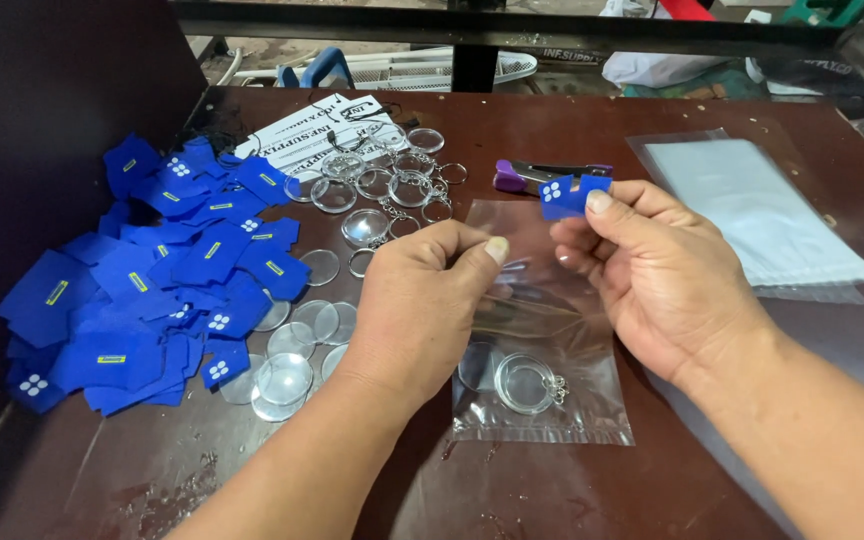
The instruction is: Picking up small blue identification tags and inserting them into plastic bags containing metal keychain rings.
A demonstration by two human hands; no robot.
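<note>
One clear bag (552,400), flat on the brown table (652,110) between both hands, long axis running away from the person, mouth at the far end, sealed edge nearest. Contents: a round clear keyring (527,383) with a short chain, lying in the near half beside a second clear disc.

Left hand (422,300): fingers closed, pinching the bag's upper left edge. Right hand (662,270): thumb and forefinger gripping a small blue card (567,195) just above the bag's mouth, other fingers curled under the bag's far edge.

Purple stapler (542,175): just behind the card, lying crosswise.

Stack of clear bags (752,210): right of the hands, flat.

Loose clear discs and keyrings (372,190): left of the bag.

Heap of blue cards (152,290): far left, overlapping some discs.
</note>
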